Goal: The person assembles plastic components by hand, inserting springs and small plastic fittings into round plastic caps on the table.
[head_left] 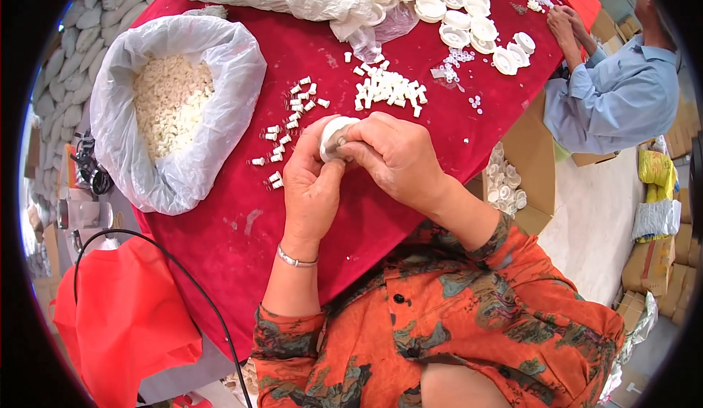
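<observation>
My left hand [313, 185] is closed around the edge of a round white plastic part [332, 131], held up above the red tablecloth [344, 225]. Bent fingers of my right hand [399, 158] press together at the open side of this part. Whatever they pinch is hidden. Just beyond my left hand lie several small white plastic plugs with metal springs [278, 144] in a loose row. A heap of similar small white plugs [388, 88] sits a little farther off, past my right hand.
At the left stands a plastic-lined bag [238, 64] full of small cream pieces [172, 100]. Round white parts [455, 20] and tiny clear rings [458, 58] lie at the back. A cardboard box [538, 152] holds white parts beside the table. A co-worker in a blue shirt [622, 93] works at far right.
</observation>
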Tool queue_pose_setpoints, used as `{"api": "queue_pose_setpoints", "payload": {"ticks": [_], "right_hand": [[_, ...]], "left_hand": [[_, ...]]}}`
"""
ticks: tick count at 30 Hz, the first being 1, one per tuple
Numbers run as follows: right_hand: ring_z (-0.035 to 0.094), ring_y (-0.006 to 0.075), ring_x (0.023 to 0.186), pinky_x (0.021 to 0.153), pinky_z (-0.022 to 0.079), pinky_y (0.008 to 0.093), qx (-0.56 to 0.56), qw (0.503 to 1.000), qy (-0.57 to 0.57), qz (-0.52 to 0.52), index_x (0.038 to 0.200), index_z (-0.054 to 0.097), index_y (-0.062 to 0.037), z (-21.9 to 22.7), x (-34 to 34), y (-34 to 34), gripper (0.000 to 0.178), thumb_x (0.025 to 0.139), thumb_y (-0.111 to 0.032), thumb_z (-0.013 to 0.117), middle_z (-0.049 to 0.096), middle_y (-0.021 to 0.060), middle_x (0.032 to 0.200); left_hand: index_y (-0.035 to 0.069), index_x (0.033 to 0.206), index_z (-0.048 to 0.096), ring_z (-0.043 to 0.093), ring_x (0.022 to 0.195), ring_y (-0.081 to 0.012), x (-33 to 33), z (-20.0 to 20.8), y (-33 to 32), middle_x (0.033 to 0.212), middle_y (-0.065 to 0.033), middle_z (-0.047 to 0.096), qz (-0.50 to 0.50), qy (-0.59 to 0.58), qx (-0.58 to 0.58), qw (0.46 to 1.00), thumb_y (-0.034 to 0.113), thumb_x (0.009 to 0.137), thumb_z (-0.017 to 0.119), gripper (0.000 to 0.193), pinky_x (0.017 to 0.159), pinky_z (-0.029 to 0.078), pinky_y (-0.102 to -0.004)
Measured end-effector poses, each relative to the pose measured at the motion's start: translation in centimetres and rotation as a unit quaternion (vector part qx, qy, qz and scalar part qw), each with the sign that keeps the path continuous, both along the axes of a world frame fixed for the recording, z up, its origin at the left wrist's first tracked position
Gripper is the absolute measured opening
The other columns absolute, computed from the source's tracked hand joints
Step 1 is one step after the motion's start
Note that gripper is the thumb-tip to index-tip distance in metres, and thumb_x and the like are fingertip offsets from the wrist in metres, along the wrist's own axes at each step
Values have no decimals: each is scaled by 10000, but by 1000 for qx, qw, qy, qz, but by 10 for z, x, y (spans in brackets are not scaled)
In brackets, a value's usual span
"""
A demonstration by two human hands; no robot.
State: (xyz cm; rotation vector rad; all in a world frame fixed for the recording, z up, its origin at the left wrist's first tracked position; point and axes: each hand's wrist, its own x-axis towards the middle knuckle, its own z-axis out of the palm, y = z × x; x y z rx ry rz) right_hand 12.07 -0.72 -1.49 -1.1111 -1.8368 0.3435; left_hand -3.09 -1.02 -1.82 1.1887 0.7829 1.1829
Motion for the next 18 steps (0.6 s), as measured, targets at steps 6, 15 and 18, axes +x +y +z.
{"api": "queue_pose_setpoints", "payload": {"ticks": [6, 15, 18], "right_hand": [[586, 282, 619, 549, 474, 394, 17, 1000, 2, -12, 829, 579, -70, -4, 2, -4, 152, 805, -145, 709, 574, 99, 768], [589, 296, 702, 591, 488, 379, -26, 997, 53, -46, 923, 574, -44, 2, 4, -12, 256, 782, -171, 746, 549, 119, 781], [590, 298, 706, 587, 485, 381, -25, 999, 5, -40, 907, 581, -46, 1, 9, -11, 246, 781, -177, 746, 550, 115, 784]], "left_hand": [[-8, 1253, 516, 580, 1041, -124, 1, 3, -3, 1147, -51, 579, -11, -10, -17, 1000, -128, 856, 429, 423, 898, 510, -270], [-16, 1207, 544, 582, 987, -112, 2, -2, -4, 1069, -49, 601, -19, -6, -30, 999, -109, 852, 441, 381, 870, 503, -264], [-11, 1201, 551, 582, 984, -109, 2, -2, -5, 1068, -57, 606, -36, 24, -5, 999, -113, 838, 441, 393, 867, 505, -269]]}}
